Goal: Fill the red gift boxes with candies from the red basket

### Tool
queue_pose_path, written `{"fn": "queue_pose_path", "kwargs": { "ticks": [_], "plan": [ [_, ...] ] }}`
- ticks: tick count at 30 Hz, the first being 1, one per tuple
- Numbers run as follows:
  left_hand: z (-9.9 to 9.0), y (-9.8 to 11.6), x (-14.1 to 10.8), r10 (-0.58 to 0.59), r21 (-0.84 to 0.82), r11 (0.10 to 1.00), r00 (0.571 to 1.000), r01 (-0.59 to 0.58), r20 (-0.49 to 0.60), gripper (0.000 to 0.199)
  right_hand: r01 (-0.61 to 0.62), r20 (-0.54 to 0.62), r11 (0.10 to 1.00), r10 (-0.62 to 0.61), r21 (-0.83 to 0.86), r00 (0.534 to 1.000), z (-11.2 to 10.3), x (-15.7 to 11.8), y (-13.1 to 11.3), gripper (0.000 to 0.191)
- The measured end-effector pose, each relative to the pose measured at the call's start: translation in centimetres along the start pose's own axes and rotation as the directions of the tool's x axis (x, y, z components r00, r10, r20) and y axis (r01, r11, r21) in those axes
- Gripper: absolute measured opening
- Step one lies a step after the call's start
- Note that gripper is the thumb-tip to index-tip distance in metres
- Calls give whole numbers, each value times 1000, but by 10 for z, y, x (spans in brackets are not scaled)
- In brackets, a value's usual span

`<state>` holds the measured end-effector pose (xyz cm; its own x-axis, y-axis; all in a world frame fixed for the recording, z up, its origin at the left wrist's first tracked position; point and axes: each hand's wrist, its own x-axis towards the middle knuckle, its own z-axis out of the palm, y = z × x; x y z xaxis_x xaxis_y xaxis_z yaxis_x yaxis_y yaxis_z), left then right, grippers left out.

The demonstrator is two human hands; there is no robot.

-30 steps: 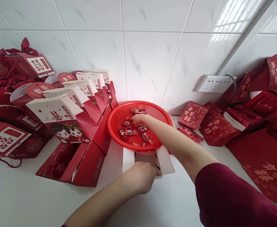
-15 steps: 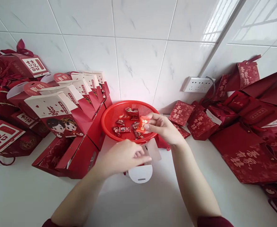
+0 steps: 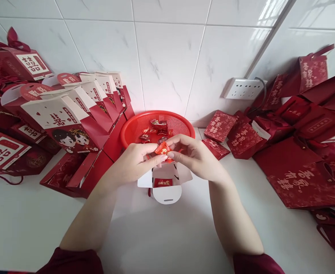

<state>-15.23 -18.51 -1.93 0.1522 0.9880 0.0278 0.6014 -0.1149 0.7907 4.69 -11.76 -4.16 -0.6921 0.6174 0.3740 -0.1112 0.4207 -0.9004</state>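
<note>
Between the fingertips of my left hand (image 3: 134,161) and my right hand (image 3: 194,156) is a red wrapped candy (image 3: 162,148), pinched from both sides. It is held above the near rim of a red plastic basket (image 3: 127,131), where several other wrapped candies (image 3: 158,125) lie. Just below my hands stands a small box with its white flaps (image 3: 167,195) spread open. Inside the box lies a red packet (image 3: 163,182) with gold lettering. My hands hide part of the basket's near side and the back of the box.
Red and white gift boxes (image 3: 59,114) with cartoon figures stand at the left, over open red boxes (image 3: 73,175). Red bags and boxes (image 3: 304,179) crowd the right. A power strip (image 3: 244,89) is on the tiled wall behind the white tabletop (image 3: 167,236).
My left hand has risen from over the open box and taken hold of the candy's other end. My right hand has brought the candy slightly left. The view has tipped down slightly.
</note>
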Motion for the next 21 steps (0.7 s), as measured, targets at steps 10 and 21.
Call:
{"fn": "queue_pose_path", "kwargs": {
  "ticks": [10,21],
  "plan": [
    [-2,-2,1,69,180,981,997,-65,-16,38,62,-51,988,-69,-142,996,4,2,-4,23],
    [21,-25,23,86,725,666,983,-177,161,19,23,-37,949,-36,-316,999,-24,-10,-8,25]
  ]
}}
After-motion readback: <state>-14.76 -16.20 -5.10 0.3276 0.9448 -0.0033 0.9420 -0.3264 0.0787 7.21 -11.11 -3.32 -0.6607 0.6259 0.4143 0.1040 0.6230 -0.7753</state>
